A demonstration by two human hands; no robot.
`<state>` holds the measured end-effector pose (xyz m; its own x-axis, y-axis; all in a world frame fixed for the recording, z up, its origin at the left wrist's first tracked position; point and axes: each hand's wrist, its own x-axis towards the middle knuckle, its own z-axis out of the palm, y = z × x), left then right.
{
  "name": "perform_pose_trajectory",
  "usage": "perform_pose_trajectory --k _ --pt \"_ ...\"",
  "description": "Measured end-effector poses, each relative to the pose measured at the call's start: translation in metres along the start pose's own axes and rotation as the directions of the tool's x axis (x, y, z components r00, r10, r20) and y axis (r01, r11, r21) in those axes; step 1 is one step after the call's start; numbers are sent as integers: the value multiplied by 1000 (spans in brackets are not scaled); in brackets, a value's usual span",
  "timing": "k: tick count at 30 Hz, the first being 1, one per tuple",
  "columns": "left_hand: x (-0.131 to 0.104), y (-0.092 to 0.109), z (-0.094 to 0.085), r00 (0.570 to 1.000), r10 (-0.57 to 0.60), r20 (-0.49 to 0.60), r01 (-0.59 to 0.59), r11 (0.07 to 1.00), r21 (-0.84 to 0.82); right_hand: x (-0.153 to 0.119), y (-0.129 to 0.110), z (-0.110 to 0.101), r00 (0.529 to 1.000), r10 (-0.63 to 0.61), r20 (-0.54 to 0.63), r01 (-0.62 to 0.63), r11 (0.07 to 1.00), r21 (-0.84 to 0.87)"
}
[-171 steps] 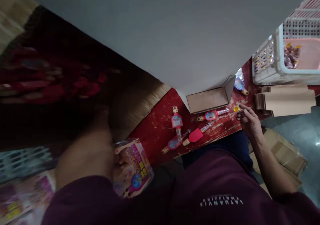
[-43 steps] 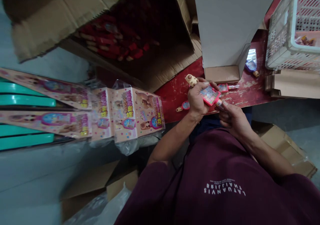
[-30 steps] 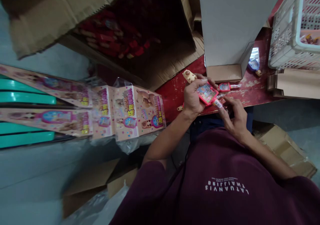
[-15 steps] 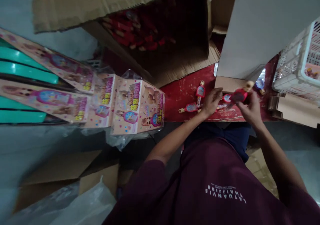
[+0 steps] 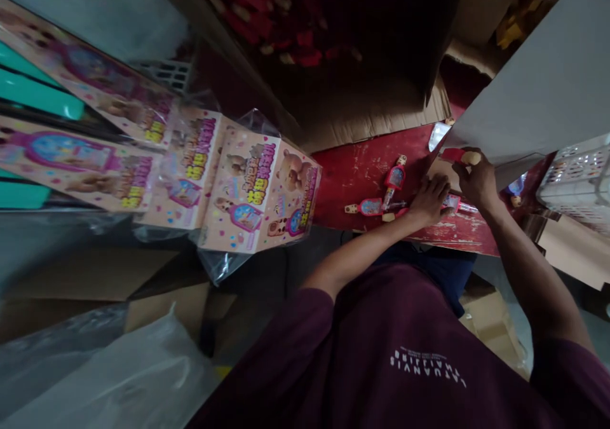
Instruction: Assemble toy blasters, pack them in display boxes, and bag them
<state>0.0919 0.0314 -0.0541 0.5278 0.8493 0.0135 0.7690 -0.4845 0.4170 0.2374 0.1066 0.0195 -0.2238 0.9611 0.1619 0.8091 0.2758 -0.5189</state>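
My right hand (image 5: 478, 178) pinches a red toy with a round tan end (image 5: 464, 156), held over a cardboard flap beside a tall grey panel. Below and to the left, my left hand (image 5: 433, 199) rests with its fingers apart over the red table (image 5: 355, 168), next to a red-framed toy (image 5: 452, 203) that it partly covers. Left of that hand lie two more red toys with spotted ends, one pointing up (image 5: 395, 176) and one pointing left (image 5: 370, 207).
A large cardboard box (image 5: 381, 124) of red parts stands beyond the table. Printed display boxes (image 5: 248, 194) in clear plastic are on the left. On the right is a white basket (image 5: 576, 175); a blue toy (image 5: 516, 187) lies near it.
My right hand has moved the red toy up towards the grey panel. My left hand has shifted right along the table. The camera view has shifted too.
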Motion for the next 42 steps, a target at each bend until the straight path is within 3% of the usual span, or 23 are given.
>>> perform_pose_trajectory --k 8,17,22,25,27,31,33,35,39,42 --pt "-6 4 -4 1000 15 -21 -15 1000 6 30 -3 -5 998 17 58 -16 1000 -23" --pt "-8 8 4 999 19 -48 -19 1000 7 35 0 3 993 58 105 -55 998 -35" --pt "-12 11 8 995 27 -94 -26 1000 12 7 -8 27 991 108 -78 -104 993 60" --pt "-13 11 11 995 36 -88 -35 999 14 -9 -14 41 944 156 -291 -118 983 141" --pt "-13 12 14 996 36 -79 -35 999 20 -9 -16 44 918 134 -375 -76 984 164" --pt "-15 11 19 992 13 -122 -15 1000 -10 -3 -10 31 961 13 -276 3 998 59" --pt "-20 7 15 988 3 -155 -16 996 -84 -16 -1 20 972 -4 -235 4 1000 0" --pt "-30 2 8 971 -16 -240 -27 985 -173 -45 9 14 983 -31 -183 17 997 -79" --pt "-59 -12 -10 888 -133 -441 5 960 -280 -126 31 23 985 -149 88 169 937 -306" --pt "-75 -19 -16 887 -188 -422 75 960 -269 -169 44 34 980 -105 169 171 881 -441"
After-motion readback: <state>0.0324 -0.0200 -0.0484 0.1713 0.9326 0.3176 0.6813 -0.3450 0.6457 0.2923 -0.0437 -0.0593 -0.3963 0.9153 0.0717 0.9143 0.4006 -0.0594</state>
